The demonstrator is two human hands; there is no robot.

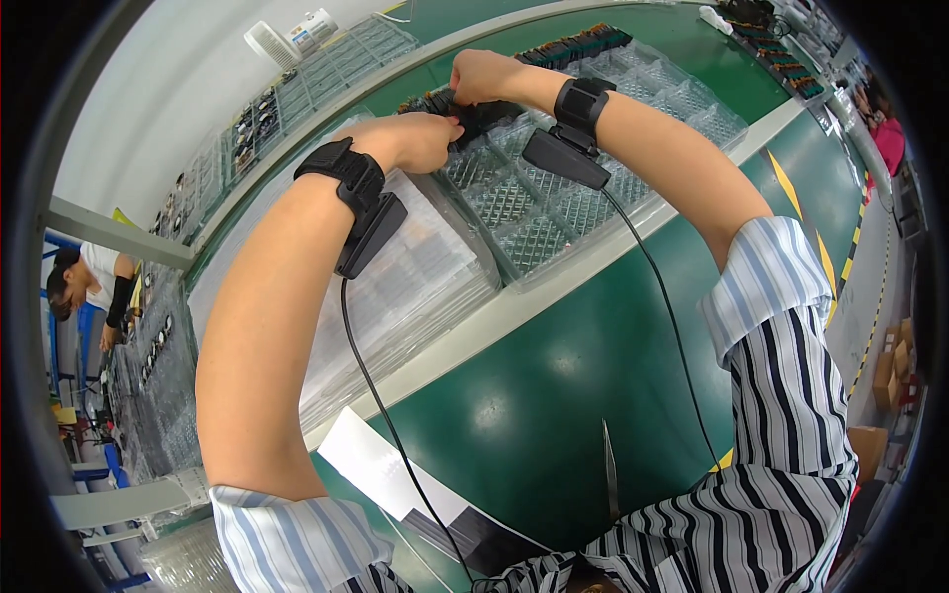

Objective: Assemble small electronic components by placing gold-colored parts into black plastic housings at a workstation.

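Observation:
My left hand (427, 141) and my right hand (482, 79) are close together at the far edge of a clear plastic tray (539, 219) with square compartments. Between them lies a dark clump of black cable-like parts (482, 123). The fingers of both hands are closed at this clump, the right from above and the left from its near left side. Most fingertips are hidden, so the exact pieces held are unclear. Beyond my right hand, a row of similar black parts (578, 46) with orange and green bits lies along the tray.
A plastic-wrapped stack with a white sheet (405, 252) stands left of the tray. Pale rails edge the green work surface (504, 395). Tweezers (610, 469) and a white card (371, 460) lie near me. Cables hang from both wrist straps. A co-worker (89, 282) is at far left.

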